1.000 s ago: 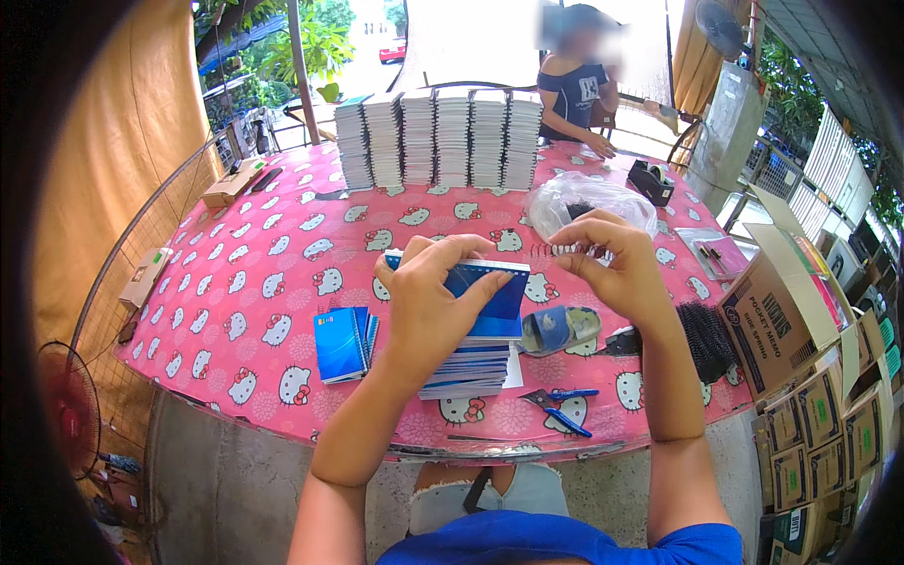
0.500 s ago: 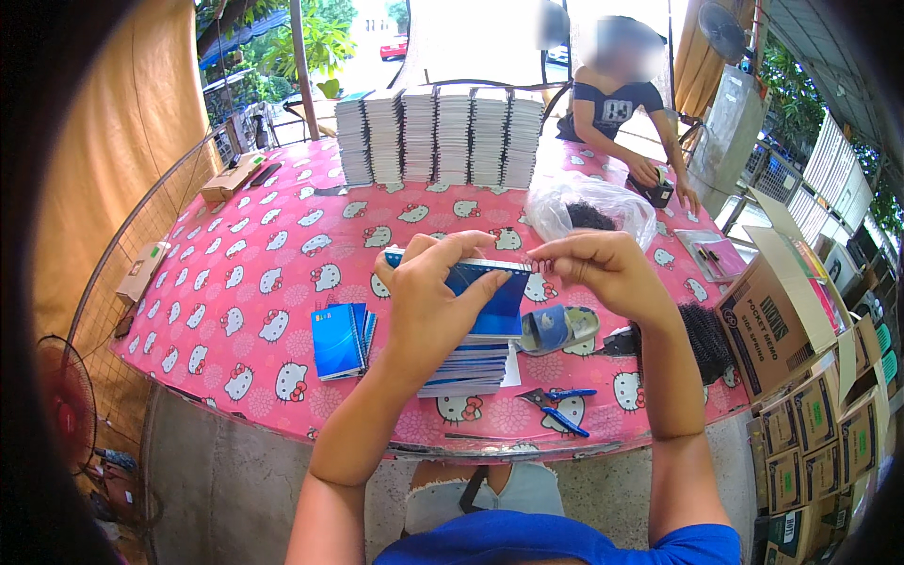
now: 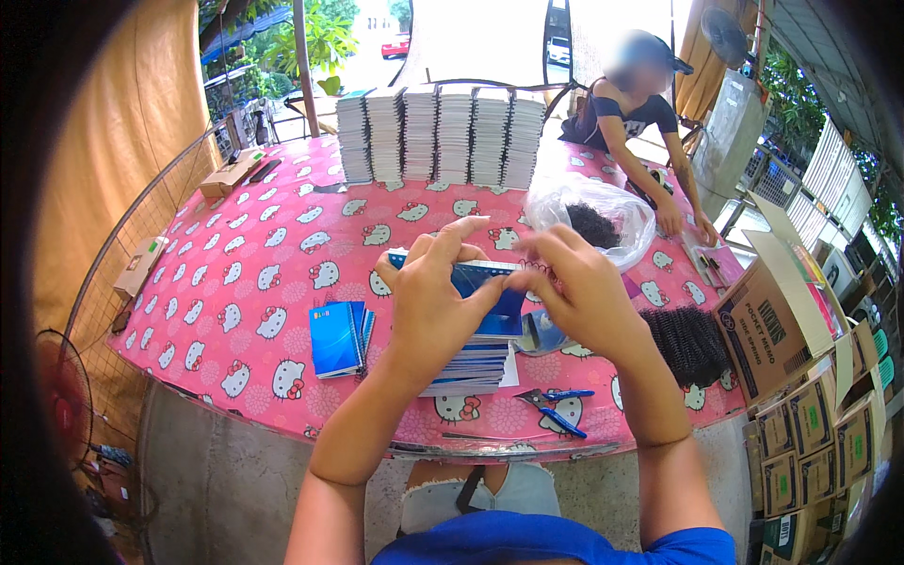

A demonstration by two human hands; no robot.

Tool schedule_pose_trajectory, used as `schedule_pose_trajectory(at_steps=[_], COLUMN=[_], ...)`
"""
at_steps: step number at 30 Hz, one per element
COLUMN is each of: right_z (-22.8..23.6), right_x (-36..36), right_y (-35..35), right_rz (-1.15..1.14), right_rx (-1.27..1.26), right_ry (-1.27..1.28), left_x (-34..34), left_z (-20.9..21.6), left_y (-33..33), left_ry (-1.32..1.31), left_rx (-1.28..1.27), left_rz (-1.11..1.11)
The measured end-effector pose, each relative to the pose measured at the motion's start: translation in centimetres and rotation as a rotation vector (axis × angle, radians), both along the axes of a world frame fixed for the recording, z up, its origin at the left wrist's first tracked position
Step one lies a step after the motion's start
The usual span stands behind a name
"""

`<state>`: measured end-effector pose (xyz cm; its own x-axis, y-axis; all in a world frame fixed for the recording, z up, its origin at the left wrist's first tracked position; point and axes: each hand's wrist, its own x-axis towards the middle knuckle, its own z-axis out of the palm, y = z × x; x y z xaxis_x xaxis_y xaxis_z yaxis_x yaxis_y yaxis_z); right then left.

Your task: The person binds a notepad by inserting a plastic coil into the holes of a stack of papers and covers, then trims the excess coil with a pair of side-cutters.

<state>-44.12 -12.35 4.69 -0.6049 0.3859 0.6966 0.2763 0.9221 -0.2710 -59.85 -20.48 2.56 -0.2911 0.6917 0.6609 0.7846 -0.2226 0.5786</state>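
My left hand (image 3: 435,287) is closed around a small blue notebook (image 3: 501,315), holding it upright with its punched edge on top. At the right end of that edge, the thumb and fingers of my right hand (image 3: 579,287) pinch a thin spiral coil (image 3: 530,277), partly hidden by the fingers. Beneath the notebook stands a stack of notebooks (image 3: 466,370). A few bound blue notebooks (image 3: 336,341) lie to the left. Blue-handled cutting pliers (image 3: 565,414) rest near the front edge, and a blue slipper (image 3: 540,336) is partly covered by my right hand.
Black spiral coils (image 3: 686,347) lie right of my arm, beside an open cardboard box (image 3: 772,320). A clear plastic bag (image 3: 636,221) holds more coils. Tall notebook stacks (image 3: 438,137) line the back of the pink table (image 3: 250,292). Another person (image 3: 621,122) reaches over the far right corner.
My right hand has moved left, against the notebook's punched edge, and its fingers have curled in. The other person's hands have shifted right, toward the flat packet.
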Motion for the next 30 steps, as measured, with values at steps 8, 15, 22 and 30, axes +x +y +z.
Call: schedule_pose_trajectory(at_steps=[8,15,22,30], right_z=[0.2,-20.3,-6.3,1.9], right_x=[2.8,10.1,5.0,3.0], right_y=[4.3,12.7,10.8,8.5], right_rz=[0.144,-0.154,0.045,0.469], right_rx=[-0.397,-0.047,-0.604,-0.903], right_ry=[0.128,-0.417,0.198,0.094], left_x=[-0.1,-1.7,-1.6,-1.4], left_z=[0.2,-0.1,0.0,0.9], left_y=[-0.9,-0.1,0.5,0.3], left_ry=[0.002,0.129,0.065,-0.016], left_rx=[0.006,0.147,0.112,-0.018], left_rz=[-0.001,-0.037,-0.036,-0.057])
